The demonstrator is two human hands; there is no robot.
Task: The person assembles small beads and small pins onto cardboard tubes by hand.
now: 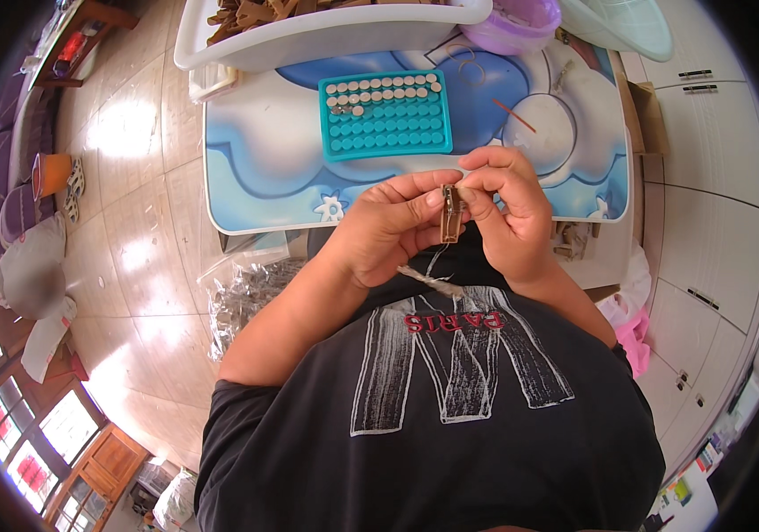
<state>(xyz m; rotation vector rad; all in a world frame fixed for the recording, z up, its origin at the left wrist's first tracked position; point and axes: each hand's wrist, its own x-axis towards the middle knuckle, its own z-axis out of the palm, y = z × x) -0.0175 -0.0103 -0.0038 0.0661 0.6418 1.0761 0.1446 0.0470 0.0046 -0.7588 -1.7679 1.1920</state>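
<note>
Just over the near edge of the table, both my hands meet around a small, narrow brown piece (450, 217), boxy like a little frame and stood upright. My left hand (388, 217) grips its left side, thumb on top. The thumb and forefinger of my right hand (514, 217) are pinched together at its upper end; whatever they hold is hidden. Below the piece a thin string and a pale twisted cord (432, 282) lie against my dark shirt. Beyond my hands sits a teal tray (388, 152) with rows of round sockets; white discs (384, 87) fill its far rows.
At the table's far side stands a white bin (308, 44) of brown pieces (264, 11), with a purple basin (514, 37) to its right. An orange-red stick (514, 115) lies on the blue patterned tabletop (264, 168). Clear plastic bags (251, 297) sit below left.
</note>
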